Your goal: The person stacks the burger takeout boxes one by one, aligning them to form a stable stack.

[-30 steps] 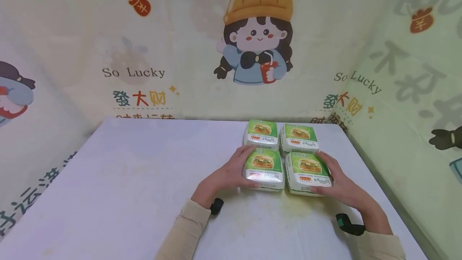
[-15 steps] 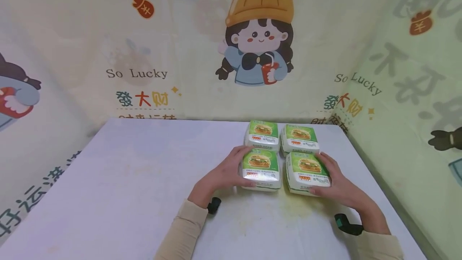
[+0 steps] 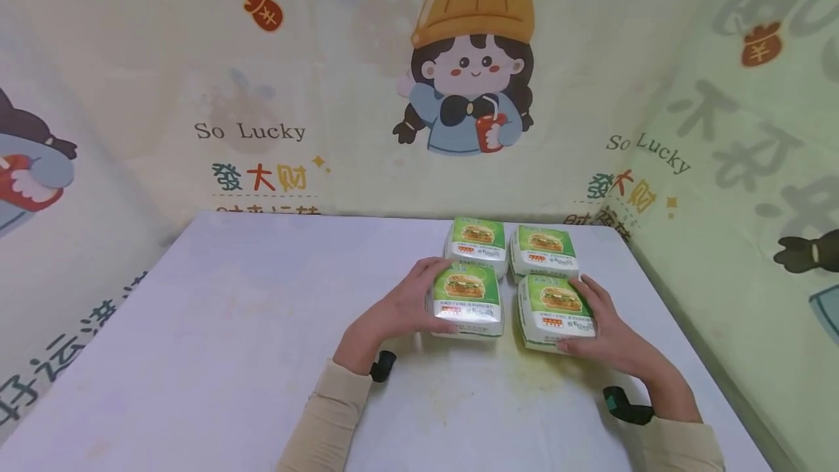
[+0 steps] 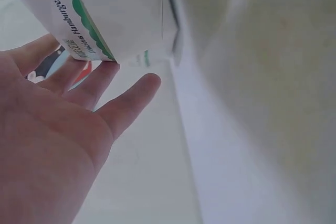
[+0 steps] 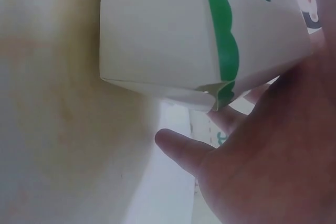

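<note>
My left hand (image 3: 401, 308) grips the front left hamburger box (image 3: 465, 299) by its left side, thumb at the near edge and fingers toward the far edge. This box is white with a green top and a burger picture. A matching front right box (image 3: 558, 308) is held by my right hand (image 3: 615, 337) from its right side, thumb at the near corner. The left wrist view shows a white box wall with a green scalloped band (image 4: 84, 17) above the fingers (image 4: 94, 85). In the right wrist view, the right box's wall (image 5: 160, 30) fills the top.
Behind the held boxes sit a back left box (image 3: 478, 242) and a back right box (image 3: 545, 248) of the same kind, side by side near the table's far edge. The white table (image 3: 249, 326) is backed by a printed cloth (image 3: 354, 79) that also hangs at both sides.
My left hand has shifted left with the front left box, which now stands farther from the front right box. The right hand and its box have hardly moved.
</note>
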`<state>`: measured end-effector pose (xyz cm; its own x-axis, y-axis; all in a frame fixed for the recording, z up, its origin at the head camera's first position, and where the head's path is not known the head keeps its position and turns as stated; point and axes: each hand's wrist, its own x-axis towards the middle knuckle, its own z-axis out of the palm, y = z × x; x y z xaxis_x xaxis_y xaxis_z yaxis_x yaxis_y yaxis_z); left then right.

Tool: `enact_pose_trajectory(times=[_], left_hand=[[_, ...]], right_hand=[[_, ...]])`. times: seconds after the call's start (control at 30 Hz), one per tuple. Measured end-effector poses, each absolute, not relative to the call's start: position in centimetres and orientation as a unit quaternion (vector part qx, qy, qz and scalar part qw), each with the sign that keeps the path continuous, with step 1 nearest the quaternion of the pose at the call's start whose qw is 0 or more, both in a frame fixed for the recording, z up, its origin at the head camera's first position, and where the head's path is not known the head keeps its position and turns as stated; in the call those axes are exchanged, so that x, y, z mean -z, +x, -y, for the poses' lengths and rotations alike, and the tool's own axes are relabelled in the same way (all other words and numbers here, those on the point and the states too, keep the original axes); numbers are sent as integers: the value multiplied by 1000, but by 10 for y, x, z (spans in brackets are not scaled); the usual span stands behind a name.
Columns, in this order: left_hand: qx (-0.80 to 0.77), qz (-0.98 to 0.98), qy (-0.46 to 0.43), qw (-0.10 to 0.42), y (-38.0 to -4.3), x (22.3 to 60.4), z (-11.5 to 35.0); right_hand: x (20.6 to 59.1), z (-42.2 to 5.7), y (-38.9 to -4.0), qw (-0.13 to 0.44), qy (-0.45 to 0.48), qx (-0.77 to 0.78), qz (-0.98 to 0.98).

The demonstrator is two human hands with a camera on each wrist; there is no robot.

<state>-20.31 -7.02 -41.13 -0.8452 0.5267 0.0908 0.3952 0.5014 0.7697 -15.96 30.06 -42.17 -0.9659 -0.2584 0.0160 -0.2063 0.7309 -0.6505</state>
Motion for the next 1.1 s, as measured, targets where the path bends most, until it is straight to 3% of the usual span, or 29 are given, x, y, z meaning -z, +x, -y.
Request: enact_pose_trajectory(times=[0.5,1.1], left_hand=[[-406,-870,275,53,-195,393,76],[-388,-889,241,43,-189,400,106]], right_hand=[[421,-295,-160,43,-131,351,-926],[422,-299,-158,43,-132,323,-936]])
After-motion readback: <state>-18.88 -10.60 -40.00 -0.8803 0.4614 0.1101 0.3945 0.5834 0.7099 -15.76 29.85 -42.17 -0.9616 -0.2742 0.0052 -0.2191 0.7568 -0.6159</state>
